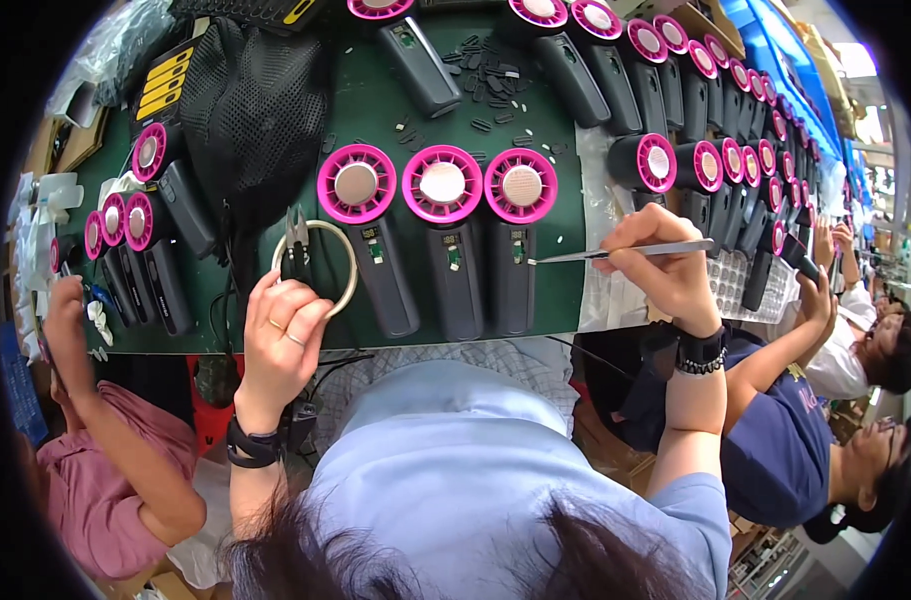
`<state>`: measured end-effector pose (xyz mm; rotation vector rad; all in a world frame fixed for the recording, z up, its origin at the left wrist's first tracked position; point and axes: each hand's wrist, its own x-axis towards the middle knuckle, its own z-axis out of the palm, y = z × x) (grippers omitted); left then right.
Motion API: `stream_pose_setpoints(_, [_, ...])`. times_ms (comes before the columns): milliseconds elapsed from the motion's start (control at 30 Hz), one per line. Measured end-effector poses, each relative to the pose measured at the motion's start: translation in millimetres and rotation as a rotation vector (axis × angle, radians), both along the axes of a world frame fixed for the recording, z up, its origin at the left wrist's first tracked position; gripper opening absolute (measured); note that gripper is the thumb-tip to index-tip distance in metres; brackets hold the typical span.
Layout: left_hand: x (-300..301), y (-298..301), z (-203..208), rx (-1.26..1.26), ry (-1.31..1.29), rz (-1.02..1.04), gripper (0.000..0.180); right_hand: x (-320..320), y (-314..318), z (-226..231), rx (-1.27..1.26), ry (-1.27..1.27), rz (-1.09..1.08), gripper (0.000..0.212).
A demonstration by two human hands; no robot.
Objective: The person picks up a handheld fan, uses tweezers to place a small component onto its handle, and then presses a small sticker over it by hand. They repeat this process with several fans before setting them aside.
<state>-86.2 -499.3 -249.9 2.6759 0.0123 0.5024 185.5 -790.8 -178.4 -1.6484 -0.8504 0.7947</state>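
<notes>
Three dark grey handheld fans with magenta rims lie side by side in front of me: a left fan [389,290], a middle fan [457,300] and a right fan [516,300]. Each handle has an opening showing a small green circuit board. My right hand [665,265] pinches metal tweezers [630,250], whose tip reaches a small white piece at the right fan's opening. Fingers of my left hand [287,330] close around the lower part of a cream ring [347,265], resembling a tape roll. Pliers [297,240] show through the ring; their handles are partly hidden.
Rows of similar fans [655,165] stand along the right, beside a clear plastic tray [745,285]. More fans [140,220] lie left, near a black mesh bag [260,120]. Small black parts [485,75] are scattered behind. Co-workers sit on both sides, one hand [65,320] at left.
</notes>
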Motion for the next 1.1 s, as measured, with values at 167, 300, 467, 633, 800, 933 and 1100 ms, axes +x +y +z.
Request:
stream_pose_setpoints(167, [3.2, -1.2, -5.3, 0.018, -0.037, 0.036, 0.027, 5.9, 12.3, 6.7, -0.08, -0.048, 0.083, 0.007])
stream_pose_setpoints(300, [7.1, -6.5, -4.1, -0.015, -0.067, 0.058, 0.029, 10.9, 15.7, 5.4, -0.141, -0.085, 0.146, 0.006])
stream_pose_setpoints(467, [10.2, -7.8, -1.4, -0.057, -0.085, 0.077, 0.031, 13.8, 16.0, 0.6, -0.126, -0.106, 0.166, 0.006])
stream_pose_setpoints(633, [9.6, -7.2, -1.6, -0.085, -0.085, 0.073, 0.033, 12.1, 17.3, 5.4, -0.132, -0.121, 0.172, 0.008])
stream_pose_setpoints(800, [10.3, -7.2, -2.0, -0.089, -0.083, 0.076, 0.033, 12.7, 17.7, 3.4, -0.131, -0.141, 0.18, 0.008])
stream_pose_setpoints(933, [9.5, -7.5, -1.7, -0.089, -0.08, 0.072, 0.034, 11.1, 17.6, 6.3, -0.147, -0.184, 0.189, 0.009])
stream_pose_setpoints(1100, [9.7, -6.8, -0.4, -0.087, -0.074, 0.066, 0.034, 8.7, 19.8, 8.7, -0.087, -0.29, 0.22, 0.009])
